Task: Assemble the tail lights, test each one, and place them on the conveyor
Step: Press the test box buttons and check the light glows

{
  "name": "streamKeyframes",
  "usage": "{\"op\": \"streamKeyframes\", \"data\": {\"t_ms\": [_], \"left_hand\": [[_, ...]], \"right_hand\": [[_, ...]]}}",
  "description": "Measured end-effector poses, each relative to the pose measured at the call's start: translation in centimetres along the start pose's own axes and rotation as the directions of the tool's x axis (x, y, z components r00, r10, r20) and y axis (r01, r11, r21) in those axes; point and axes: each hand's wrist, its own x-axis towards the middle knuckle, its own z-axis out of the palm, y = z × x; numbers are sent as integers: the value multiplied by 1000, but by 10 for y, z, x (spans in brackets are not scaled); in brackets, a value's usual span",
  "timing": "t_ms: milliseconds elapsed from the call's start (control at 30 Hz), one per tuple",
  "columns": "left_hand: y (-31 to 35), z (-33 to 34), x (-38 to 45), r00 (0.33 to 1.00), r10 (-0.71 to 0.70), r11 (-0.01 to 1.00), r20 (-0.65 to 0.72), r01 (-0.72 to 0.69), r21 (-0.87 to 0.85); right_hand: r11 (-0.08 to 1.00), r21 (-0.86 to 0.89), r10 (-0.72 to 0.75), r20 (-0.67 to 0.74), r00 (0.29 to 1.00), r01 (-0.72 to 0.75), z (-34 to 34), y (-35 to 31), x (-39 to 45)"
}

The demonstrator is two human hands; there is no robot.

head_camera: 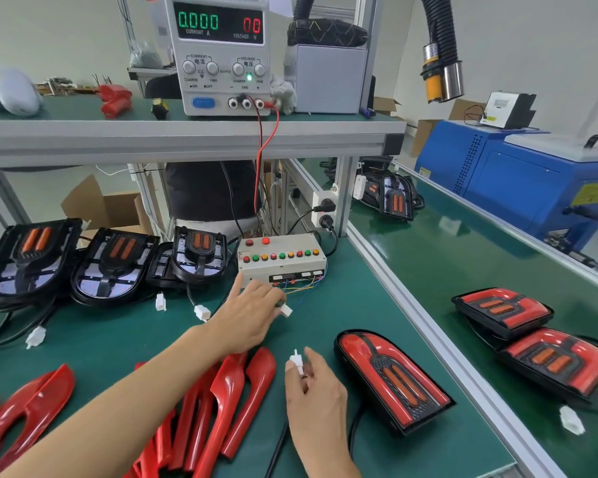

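An assembled tail light with a red lens lies on the green bench at my right. My right hand pinches its white plug, which points upward. My left hand reaches toward the test box and holds the box's white connector on coloured wires. The two connectors are apart. Three black housings without lenses stand in a row at the left. Several loose red lenses lie at the near edge.
The green conveyor runs along the right and carries two finished tail lights, with another farther back. A power supply on the shelf reads zero. A blue machine stands beyond the conveyor.
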Motion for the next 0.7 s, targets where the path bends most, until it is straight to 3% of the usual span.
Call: {"op": "streamKeyframes", "data": {"t_ms": [200,300,367,433,533,633,700], "left_hand": [[5,-4,-4,999,23,1000,-30,-22,19],[17,-20,-13,978,97,994,-185,-106,-39],[31,-29,-22,972,119,986,-203,-139,-87],[49,-35,-34,979,93,988,-183,-113,-104],[78,-42,-60,991,-50,987,-125,29,-161],[110,-37,-88,999,-25,986,28,30,-163],[137,-34,-99,989,-22,974,145,53,-219]], "right_hand": [[929,-280,-212,137,968,243,-20,-19,-20],[891,-172,-446,-168,879,420,-47,-29,-38],[869,-127,-492,-345,800,479,-74,-26,-48],[920,-122,-388,-431,815,374,-110,-15,-46],[979,-204,-71,-447,892,-24,-164,18,-20],[894,-350,222,-194,956,-279,-196,48,11],[896,-280,354,-20,935,-345,-200,55,26]]}}
